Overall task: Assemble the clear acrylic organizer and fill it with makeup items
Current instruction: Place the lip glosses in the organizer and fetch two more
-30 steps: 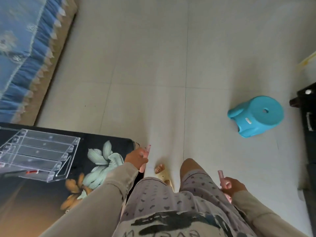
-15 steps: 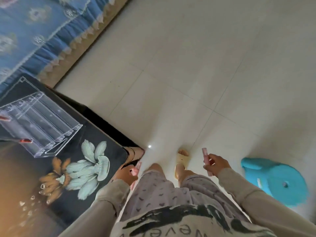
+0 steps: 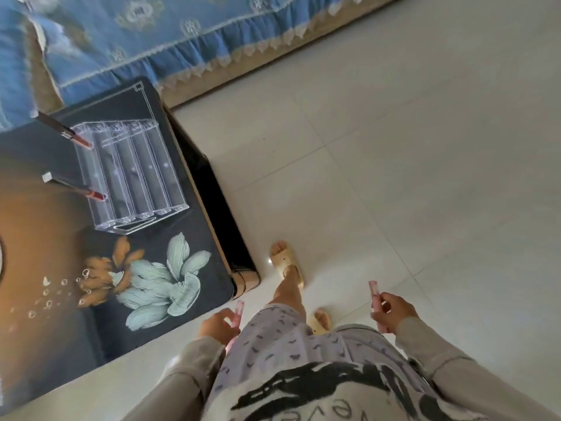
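A person stands on a tiled floor point(image 3: 394, 147), left hand point(image 3: 217, 326) gripping a pink tube point(image 3: 237, 312) at lower centre, right hand point(image 3: 394, 311) gripping a second tube point(image 3: 375, 296) at lower right. The clear organizer point(image 3: 133, 174) sits on the dark table point(image 3: 60, 299) at upper left, with lipsticks point(image 3: 77, 188) at its left side.

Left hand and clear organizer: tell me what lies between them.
Head view: only the dark tabletop with its painted flowers lies between the left hand and the clear organizer; no loose item there.
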Available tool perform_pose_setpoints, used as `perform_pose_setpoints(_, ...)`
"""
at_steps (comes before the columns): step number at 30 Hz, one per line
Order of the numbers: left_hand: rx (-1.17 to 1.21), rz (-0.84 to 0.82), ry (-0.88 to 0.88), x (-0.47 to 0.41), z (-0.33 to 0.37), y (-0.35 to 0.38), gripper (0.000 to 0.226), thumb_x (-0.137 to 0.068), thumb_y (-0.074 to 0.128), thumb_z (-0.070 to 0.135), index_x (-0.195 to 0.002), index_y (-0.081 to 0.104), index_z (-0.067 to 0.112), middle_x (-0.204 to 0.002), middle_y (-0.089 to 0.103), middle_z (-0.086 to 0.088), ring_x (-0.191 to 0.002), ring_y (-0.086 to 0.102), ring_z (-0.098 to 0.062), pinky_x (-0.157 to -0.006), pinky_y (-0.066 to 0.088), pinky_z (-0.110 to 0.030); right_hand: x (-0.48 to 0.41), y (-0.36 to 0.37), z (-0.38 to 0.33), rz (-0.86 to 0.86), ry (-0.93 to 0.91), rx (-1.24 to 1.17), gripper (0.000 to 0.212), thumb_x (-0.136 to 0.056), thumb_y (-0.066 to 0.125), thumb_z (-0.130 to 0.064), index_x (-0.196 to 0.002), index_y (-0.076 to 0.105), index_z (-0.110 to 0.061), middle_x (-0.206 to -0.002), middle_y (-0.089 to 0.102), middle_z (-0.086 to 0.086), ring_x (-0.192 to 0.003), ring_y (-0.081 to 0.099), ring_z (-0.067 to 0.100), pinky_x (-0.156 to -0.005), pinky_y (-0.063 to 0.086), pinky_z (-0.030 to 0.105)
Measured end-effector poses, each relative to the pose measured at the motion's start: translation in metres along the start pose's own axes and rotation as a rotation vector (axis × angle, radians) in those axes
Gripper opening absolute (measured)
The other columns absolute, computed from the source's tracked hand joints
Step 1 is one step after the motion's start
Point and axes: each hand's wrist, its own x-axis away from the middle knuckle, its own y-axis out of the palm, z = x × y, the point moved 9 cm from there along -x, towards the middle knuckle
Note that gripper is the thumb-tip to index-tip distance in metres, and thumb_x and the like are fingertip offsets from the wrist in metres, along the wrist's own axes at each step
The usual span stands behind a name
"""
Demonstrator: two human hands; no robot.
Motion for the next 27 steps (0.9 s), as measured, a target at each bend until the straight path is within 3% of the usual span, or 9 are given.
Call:
perform_pose_setpoints(4, -0.006, -0.019, 0.024, -0.027, 0.045, -0.034, 0.032, -0.093, 0.040, 0.043, -0.103, 0.061, 0.021, -0.115, 0.067, -0.006, -0.108, 0.060, -0.025, -0.087, 0.041, -0.028, -0.025, -0.037, -0.031, 0.037, 0.026, -0.017, 0.029, -0.086, 0.058, -0.010, -0.113, 0.058, -0.001, -0.116, 0.065, 0.015, -0.107, 0.059, 0.032, -0.097, 0.047, 0.035)
perform_pose_setpoints(7, -0.013, 0.023, 0.063, -0.042, 0.087, -0.079, 0.039, -0.094, 0.036, 0.045, -0.103, 0.060, 0.015, -0.114, 0.067, -0.009, -0.107, 0.061, -0.026, -0.082, 0.040, -0.028, -0.041, -0.060, -0.059, 0.041, 0.023, 0.002, 0.029, -0.085, 0.060, -0.007, -0.113, 0.058, 0.002, -0.117, 0.065, 0.016, -0.108, 0.059, 0.035, -0.098, 0.047, 0.042)
perform_pose_setpoints(11, 0.079, 0.098, 0.135, -0.059, 0.137, -0.140, 0.026, -0.090, 0.051, 0.029, -0.110, 0.059, 0.015, -0.108, 0.067, -0.008, -0.108, 0.059, -0.026, -0.079, 0.036, -0.023, -0.060, -0.084, -0.100, 0.058, 0.005, 0.045, 0.029, -0.086, 0.060, -0.010, -0.111, 0.059, 0.002, -0.114, 0.066, 0.017, -0.103, 0.061, 0.034, -0.093, 0.048, 0.039)
perform_pose_setpoints(14, 0.182, 0.130, 0.178, -0.063, 0.165, -0.174, 0.020, -0.092, 0.049, 0.027, -0.100, 0.060, 0.013, -0.089, 0.059, -0.005, -0.087, 0.058, -0.027, -0.076, 0.038, -0.023, -0.072, -0.108, -0.131, 0.099, -0.029, 0.093, 0.026, -0.090, 0.055, -0.016, -0.106, 0.062, 0.003, -0.108, 0.068, 0.020, -0.093, 0.062, 0.032, -0.083, 0.046, 0.033)
perform_pose_setpoints(16, 0.246, 0.151, 0.183, -0.068, 0.176, -0.192, 0.017, -0.091, 0.050, 0.026, -0.096, 0.060, 0.013, -0.087, 0.056, -0.004, -0.079, 0.052, -0.024, -0.074, 0.039, -0.024, -0.083, -0.118, -0.152, 0.080, -0.059, 0.113, 0.024, -0.086, 0.060, -0.009, -0.105, 0.062, 0.005, -0.107, 0.068, 0.021, -0.092, 0.062, 0.033, -0.083, 0.047, 0.036)
perform_pose_setpoints(19, 0.340, 0.171, 0.133, -0.079, 0.178, -0.208, 0.013, -0.090, 0.051, 0.025, -0.094, 0.059, 0.015, -0.086, 0.057, -0.004, -0.078, 0.052, -0.023, -0.074, 0.040, -0.024, -0.106, -0.137, -0.186, 0.047, -0.081, 0.164, 0.027, -0.083, 0.062, -0.005, -0.107, 0.060, 0.005, -0.109, 0.067, 0.020, -0.101, 0.061, 0.036, -0.092, 0.048, 0.043)
perform_pose_setpoints(21, 0.406, 0.180, 0.070, -0.086, 0.175, -0.211, 0.020, -0.089, 0.052, 0.023, -0.102, 0.061, 0.011, -0.086, 0.058, -0.004, -0.079, 0.052, -0.023, -0.075, 0.043, -0.025, -0.123, -0.148, -0.216, 0.020, -0.119, 0.240, 0.028, -0.084, 0.062, -0.007, -0.110, 0.059, 0.003, -0.112, 0.066, 0.018, -0.104, 0.060, 0.035, -0.094, 0.048, 0.042)
perform_pose_setpoints(27, 0.578, 0.171, -0.168, -0.090, 0.160, -0.199, 0.024, -0.089, 0.052, 0.020, -0.109, 0.060, 0.009, -0.103, 0.067, -0.015, -0.086, 0.059, -0.027, -0.086, 0.048, -0.029, -0.174, -0.186, -0.321, 0.009, -0.243, 0.440, 0.017, -0.085, 0.059, -0.009, -0.100, 0.061, -0.003, -0.108, 0.068, 0.016, -0.092, 0.062, 0.031, -0.080, 0.049, 0.033)
